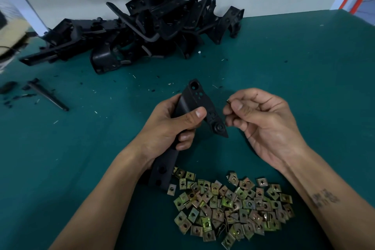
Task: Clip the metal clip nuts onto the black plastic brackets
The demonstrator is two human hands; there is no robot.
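On the far left of the green table lies a black rod, with a heap of black brackets behind it. The left hand grips one black bracket upright over the table. Just right of it, the right hand pinches a small clip nut, barely visible between thumb and fingers. Loose clip nuts lie nearest.

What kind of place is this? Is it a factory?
Probably a small factory or workshop assembly bench. A heap of black plastic brackets lies on the green table mat, a pile of yellowish metal clip nuts sits nearby, and the left hand grips one black bracket.
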